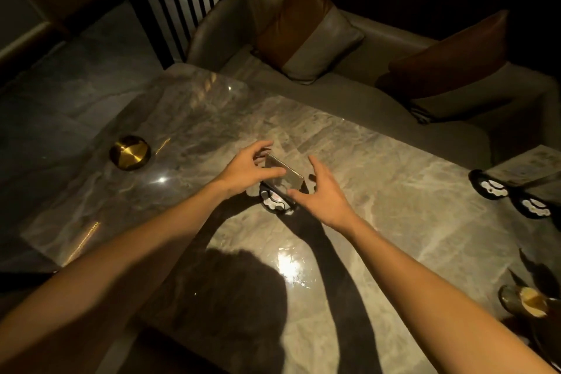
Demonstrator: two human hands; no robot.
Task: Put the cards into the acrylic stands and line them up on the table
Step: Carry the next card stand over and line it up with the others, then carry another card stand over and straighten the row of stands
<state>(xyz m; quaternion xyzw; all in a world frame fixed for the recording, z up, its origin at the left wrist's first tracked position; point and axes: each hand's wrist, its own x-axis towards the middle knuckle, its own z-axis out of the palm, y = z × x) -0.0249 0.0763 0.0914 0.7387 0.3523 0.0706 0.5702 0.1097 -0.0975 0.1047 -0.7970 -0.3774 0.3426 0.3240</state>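
Note:
A clear acrylic stand (283,174) with a black base bearing a white pattern stands near the middle of the marble table (379,222). My left hand (247,170) is at its left end, thumb and fingers curled around the upper edge. My right hand (321,191) is at its right end, fingers spread, thumb near the base. Whether either hand touches the stand is hard to tell. Two more stands (516,191) with the same black patterned bases sit side by side at the table's right edge, holding pale cards.
A round brass dish (130,152) sits on the table at the left. A grey sofa (349,91) with two brown cushions runs along the far side. A small plant pot (529,304) is at the lower right edge.

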